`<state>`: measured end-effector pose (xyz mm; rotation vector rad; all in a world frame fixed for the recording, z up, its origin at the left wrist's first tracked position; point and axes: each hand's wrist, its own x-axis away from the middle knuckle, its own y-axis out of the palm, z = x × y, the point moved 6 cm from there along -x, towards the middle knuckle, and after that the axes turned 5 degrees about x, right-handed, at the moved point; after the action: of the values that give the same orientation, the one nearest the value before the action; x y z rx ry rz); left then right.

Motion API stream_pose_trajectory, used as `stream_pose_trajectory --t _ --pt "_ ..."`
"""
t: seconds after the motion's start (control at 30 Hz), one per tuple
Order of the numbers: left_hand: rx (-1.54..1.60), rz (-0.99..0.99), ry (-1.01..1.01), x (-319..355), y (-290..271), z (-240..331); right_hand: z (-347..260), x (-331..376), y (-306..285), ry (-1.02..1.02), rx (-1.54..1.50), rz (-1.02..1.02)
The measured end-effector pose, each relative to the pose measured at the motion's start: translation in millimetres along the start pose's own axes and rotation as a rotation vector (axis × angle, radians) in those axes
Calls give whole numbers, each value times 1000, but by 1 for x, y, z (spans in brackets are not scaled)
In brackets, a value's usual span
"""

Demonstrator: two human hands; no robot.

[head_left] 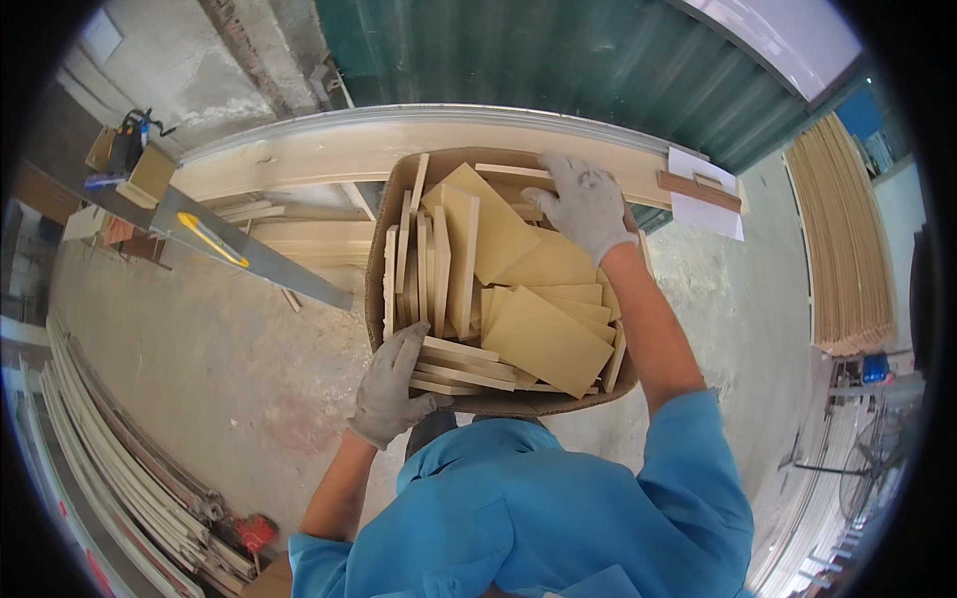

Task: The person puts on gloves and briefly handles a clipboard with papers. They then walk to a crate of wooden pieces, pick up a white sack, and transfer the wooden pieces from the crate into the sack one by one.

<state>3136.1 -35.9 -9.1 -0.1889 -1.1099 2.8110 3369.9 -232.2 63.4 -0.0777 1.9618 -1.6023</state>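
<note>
green wall [478, 60] and pale beam [299, 156] stand beyond the carton [376, 274] of panels [548, 342].

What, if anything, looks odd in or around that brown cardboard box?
The flat tan rectangular boards look jumbled: some stand on edge at the left of the brown cardboard box, others tilt across each other. A faint reddish patch, perhaps a stain, stands out against the grey floor left of the box.

The cardboard box [375, 264] looks matt from where I stand, its panels [548, 341] smooth and wood-like, the 2 gloves [586, 211] dull cloth, the floor [299, 369] scuffed concrete, the ribbed wall [498, 60] faintly glossy metal.
</note>
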Motion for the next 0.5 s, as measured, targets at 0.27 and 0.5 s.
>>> stream_pose_trajectory --t 0.27,0.5 --pt "-2 -3 -5 -2 7 -4 2 20 84 264 -550 -710" --pt "-15 6 17 -1 5 0 7 -7 10 78 -624 -473"
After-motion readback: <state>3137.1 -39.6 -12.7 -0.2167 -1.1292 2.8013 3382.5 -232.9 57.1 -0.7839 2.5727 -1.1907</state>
